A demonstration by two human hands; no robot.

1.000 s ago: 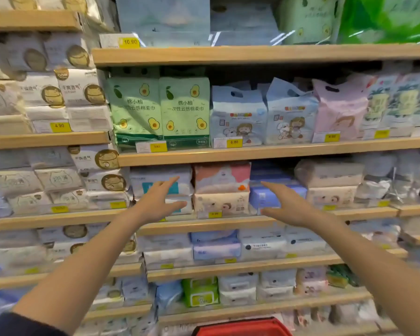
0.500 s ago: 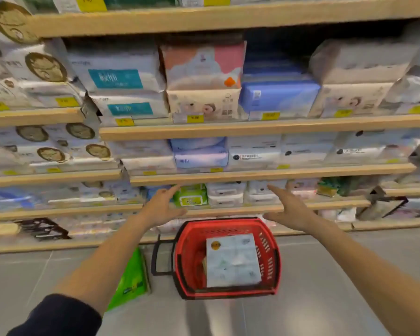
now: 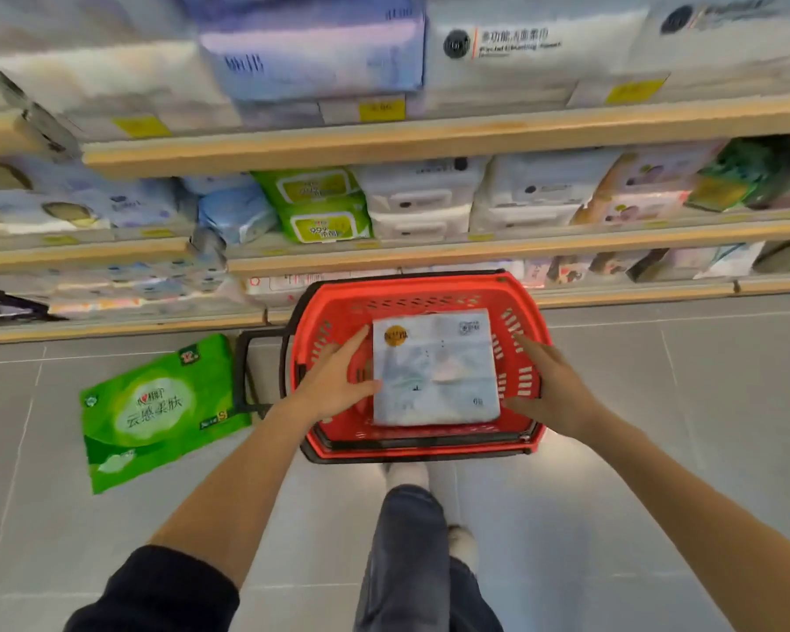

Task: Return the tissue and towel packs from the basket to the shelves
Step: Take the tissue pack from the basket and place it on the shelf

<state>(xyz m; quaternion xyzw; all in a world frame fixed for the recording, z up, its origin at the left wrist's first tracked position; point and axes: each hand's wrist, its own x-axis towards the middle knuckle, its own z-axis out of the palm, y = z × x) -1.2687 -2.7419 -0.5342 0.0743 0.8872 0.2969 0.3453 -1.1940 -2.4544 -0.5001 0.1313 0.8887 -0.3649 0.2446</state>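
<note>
A red plastic basket [image 3: 516, 312] stands on the grey floor in front of the shelves. Inside it lies a flat pale blue-white tissue pack [image 3: 434, 371] with a gold round sticker at its top left corner. My left hand [image 3: 334, 380] reaches into the basket, fingers spread, touching the pack's left edge. My right hand [image 3: 548, 390] is at the pack's right side over the basket wall, fingers apart, thumb near the pack's lower right corner. Neither hand has closed around the pack.
A large green tissue pack [image 3: 156, 412] lies on the floor left of the basket, beside its black handle [image 3: 245, 371]. Wooden shelves [image 3: 429, 143] full of tissue and wipe packs run across the top. My leg and shoe [image 3: 411, 517] are just behind the basket.
My view tilted down from the shelves to the basket. Both hands dropped from shelf height to the two sides of the pack in the basket.
</note>
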